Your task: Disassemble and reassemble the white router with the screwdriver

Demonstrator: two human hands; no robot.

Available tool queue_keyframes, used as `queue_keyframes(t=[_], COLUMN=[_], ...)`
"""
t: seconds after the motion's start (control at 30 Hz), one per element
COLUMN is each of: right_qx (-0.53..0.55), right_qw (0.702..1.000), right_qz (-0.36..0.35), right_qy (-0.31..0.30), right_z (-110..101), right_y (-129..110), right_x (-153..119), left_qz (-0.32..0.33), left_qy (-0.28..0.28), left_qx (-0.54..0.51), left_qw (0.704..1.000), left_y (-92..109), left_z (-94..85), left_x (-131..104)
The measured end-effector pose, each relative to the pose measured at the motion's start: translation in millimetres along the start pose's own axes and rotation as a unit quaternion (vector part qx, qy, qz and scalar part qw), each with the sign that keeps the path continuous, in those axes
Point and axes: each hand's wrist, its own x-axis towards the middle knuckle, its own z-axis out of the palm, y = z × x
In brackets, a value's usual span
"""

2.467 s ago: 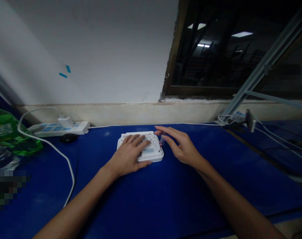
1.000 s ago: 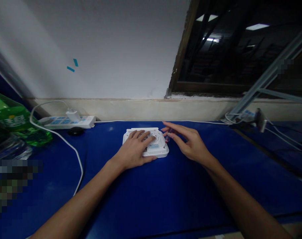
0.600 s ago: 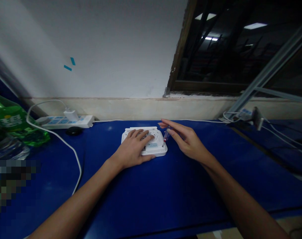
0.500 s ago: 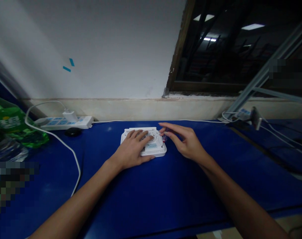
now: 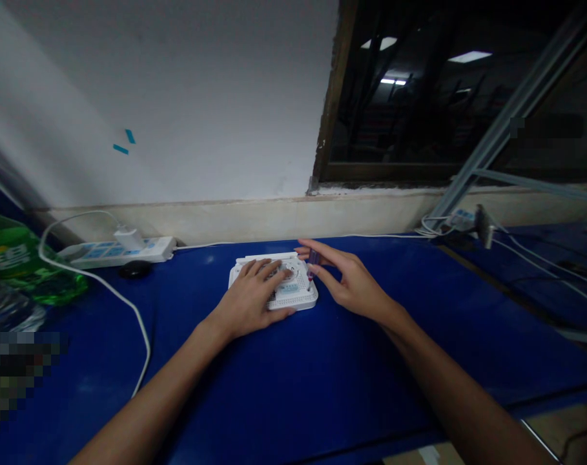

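A white plastic device [image 5: 300, 300] with rounded corners, rows of small vent holes and a pale label lies flat on the blue table [image 5: 274, 387]. My left hand [image 5: 252, 294] rests over its left part with fingers spread, the thumb along the near edge. At the device's right side, my right hand [image 5: 349, 278] pinches a small screwdriver [image 5: 313, 258] with a purplish handle between thumb and fingers. The screwdriver stands nearly upright, its reddish lower end over the right corner of the device. Its tip is too small to make out.
A white power strip [image 5: 94, 255] with a plugged-in charger lies along the wall, a black mouse-like object [image 5: 135, 269] before it. Green bottles [image 5: 31, 258] stand at far left. A white cable [image 5: 141, 323] runs down the left. A phone-like object [image 5: 484, 227] stands at right.
The view has shifted slightly. My right fingers have shifted on the screwdriver, and more of its handle shows between them. My left hand stays on the device.
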Motion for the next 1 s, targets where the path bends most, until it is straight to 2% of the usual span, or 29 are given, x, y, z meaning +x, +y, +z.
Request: queue_keyframes(t=[0.07,0.17,0.3,0.5,0.57,0.7,0.77,0.87,1.0], right_qx=[0.017,-0.009,-0.063,-0.168,-0.16,-0.054,-0.015,-0.021,-0.122], right_qw=[1.0,1.0,0.998,0.981,0.983,0.998,0.999,1.0,0.992], right_qz=[0.006,0.008,-0.005,0.028,0.033,0.03,0.029,0.019,-0.006], right_qy=[-0.021,-0.012,0.019,0.092,0.079,-0.012,-0.034,-0.002,0.042], right_z=[-4.8,-6.9,2.3,12.0,8.1,-3.3,-6.8,-6.3,1.4], right_y=[2.5,3.7,-0.1,-3.7,-4.2,-2.9,-0.5,3.4,7.2], right_x=[-0.1,0.8,1.1,-1.5,-1.2,0.8,1.4,1.6,-0.1], left_qz=[0.0,-0.001,-0.004,-0.009,-0.012,-0.008,-0.005,-0.002,-0.004], left_qy=[0.002,0.003,0.004,-0.01,-0.013,-0.008,-0.004,0.002,0.003], left_qx=[-0.001,-0.001,-0.001,-0.001,-0.002,0.0,0.0,0.003,0.003], left_qw=[1.0,1.0,1.0,1.0,1.0,1.0,1.0,1.0,1.0], left_y=[0.3,1.2,2.5,2.0,1.6,1.6,1.9,2.3,2.3], left_z=[0.0,-0.2,-1.3,-1.6,-1.2,-1.5,-1.9,-2.3,-1.9], left_x=[0.1,0.0,-0.4,-0.1,0.3,0.4,0.1,-0.5,-0.7])
